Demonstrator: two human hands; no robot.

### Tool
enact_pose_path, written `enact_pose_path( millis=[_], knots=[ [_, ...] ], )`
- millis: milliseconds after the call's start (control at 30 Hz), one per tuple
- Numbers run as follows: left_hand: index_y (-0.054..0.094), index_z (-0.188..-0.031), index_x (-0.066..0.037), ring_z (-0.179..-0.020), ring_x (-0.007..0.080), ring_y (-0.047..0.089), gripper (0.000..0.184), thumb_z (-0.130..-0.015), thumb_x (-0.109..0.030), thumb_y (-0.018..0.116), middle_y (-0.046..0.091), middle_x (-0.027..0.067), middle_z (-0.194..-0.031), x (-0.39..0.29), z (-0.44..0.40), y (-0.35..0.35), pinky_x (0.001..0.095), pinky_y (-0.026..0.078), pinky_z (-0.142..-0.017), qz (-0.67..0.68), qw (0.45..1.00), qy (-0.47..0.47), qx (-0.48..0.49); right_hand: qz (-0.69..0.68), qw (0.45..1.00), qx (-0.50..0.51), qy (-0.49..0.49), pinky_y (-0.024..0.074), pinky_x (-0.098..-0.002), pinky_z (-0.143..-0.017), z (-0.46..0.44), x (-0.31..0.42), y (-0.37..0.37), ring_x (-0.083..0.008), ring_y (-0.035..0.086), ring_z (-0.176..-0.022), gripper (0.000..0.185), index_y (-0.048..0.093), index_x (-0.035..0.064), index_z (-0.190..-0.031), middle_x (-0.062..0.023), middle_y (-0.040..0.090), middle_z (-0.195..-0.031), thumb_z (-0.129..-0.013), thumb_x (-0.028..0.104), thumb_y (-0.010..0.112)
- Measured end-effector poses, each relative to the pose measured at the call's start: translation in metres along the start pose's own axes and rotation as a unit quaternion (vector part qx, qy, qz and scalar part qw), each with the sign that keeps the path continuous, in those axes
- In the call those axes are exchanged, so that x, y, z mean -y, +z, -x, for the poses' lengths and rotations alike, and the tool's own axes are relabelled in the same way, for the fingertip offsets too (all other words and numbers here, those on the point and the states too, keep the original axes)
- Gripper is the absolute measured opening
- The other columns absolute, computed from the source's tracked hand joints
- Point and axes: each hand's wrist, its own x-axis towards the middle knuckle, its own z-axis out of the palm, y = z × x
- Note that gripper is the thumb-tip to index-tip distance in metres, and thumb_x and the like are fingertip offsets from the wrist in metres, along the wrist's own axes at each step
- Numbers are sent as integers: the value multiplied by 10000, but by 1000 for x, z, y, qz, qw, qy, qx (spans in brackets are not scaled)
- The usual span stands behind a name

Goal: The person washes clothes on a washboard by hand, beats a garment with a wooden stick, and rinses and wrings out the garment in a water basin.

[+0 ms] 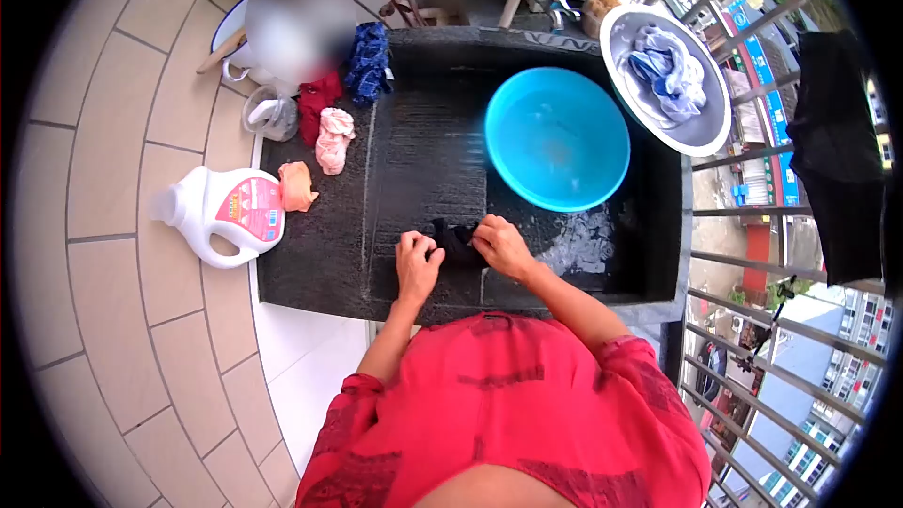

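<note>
Left hand: the left hand (419,263) has its fingers curled nearly closed, tips at the left edge of the black cloth (458,246).
Right hand: the right hand (503,246) has its fingers bent and drawn together, gripping the cloth's right edge.
Black cloth: bunched between both hands on the ribbed washboard (428,146), near the sink's front edge.
Room: the washboard stretches from the cloth to the far wall of the black stone sink (685,226).
Blue basin: the blue basin (555,146) stands beyond the right hand, bounding the washboard on that side.
Grey basin: the grey basin (625,38) sits at the far right corner, holding white-and-blue laundry (670,75).
Left ledge: orange cloth (297,186), pink cloth (334,139) and blue patterned cloth (368,61); a detergent jug (226,214) stands alongside.
Far side: a tap (555,5).
Right side: metal railing (743,212).
</note>
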Motion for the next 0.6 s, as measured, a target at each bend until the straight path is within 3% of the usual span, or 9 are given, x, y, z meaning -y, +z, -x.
enact_pose_path(
  millis=[100,167,200,267,300,433,500,567,600],
  knots=[
    [544,-786,-53,-941,311,488,177,-703,-134,678,484,113,-977,12,8,-4,394,394,-827,30,999,-19,-3,-162,981,-106,15,420,-308,-606,-4,10,-7,-225,556,-715,75,606,41,-789,-78,573,-756,-800,115,607],
    [509,-788,-21,-978,294,493,192,-706,-97,665,488,137,-996,21,17,-8,359,395,-863,59,997,-53,-12,-341,906,-147,202,404,-262,-608,-5,25,-24,-122,520,-685,123,587,27,-770,-14,561,-729,-852,115,564],
    [504,-799,-16,-987,297,496,186,-709,-77,655,495,143,-1025,22,20,-9,355,398,-860,61,996,-53,-36,-400,878,-165,205,393,-230,-614,-8,24,-31,-65,478,-679,174,569,23,-777,24,547,-726,-896,140,520],
    [484,-828,1,-999,311,504,179,-711,-8,618,516,163,-1080,31,22,-12,342,409,-849,51,996,-44,-57,-441,853,-229,160,396,-235,-605,-16,54,-72,-76,491,-672,176,569,42,-810,10,567,-752,-908,181,522],
    [493,-828,4,-880,275,567,109,-769,0,585,558,144,-1021,32,18,-16,319,446,-783,57,995,-19,-82,-431,854,-253,145,399,-236,-607,-19,66,-94,-78,496,-676,170,568,50,-820,8,568,-755,-910,187,524],
    [536,-869,-67,-598,123,550,51,-890,-114,532,566,31,-812,61,-7,-41,252,448,-573,364,862,-307,-172,-527,724,-445,12,474,-283,-681,-30,76,-186,-146,559,-718,128,545,37,-876,-46,564,-790,-901,162,536],
    [520,-881,-83,-576,119,497,101,-880,-161,584,520,6,-746,52,-22,-57,247,428,-552,420,825,-291,-241,-554,664,-498,-59,492,-339,-711,-23,66,-243,-201,579,-730,129,531,-1,-933,-97,575,-824,-916,117,479],
    [515,-876,-84,-584,116,488,114,-878,-169,590,515,5,-741,45,-43,-68,245,422,-551,416,804,-284,-316,-466,633,-618,-30,495,-341,-716,-21,40,-296,-220,588,-743,163,526,-17,-974,-117,589,-860,-928,123,456],
    [507,-859,-73,-578,103,481,106,-881,-149,578,517,7,-746,43,-54,-75,232,413,-543,415,791,-286,-348,-488,635,-596,-63,494,-340,-719,-17,25,-314,-223,590,-749,177,525,-24,-989,-124,593,-877,-932,124,446]
  ],
)
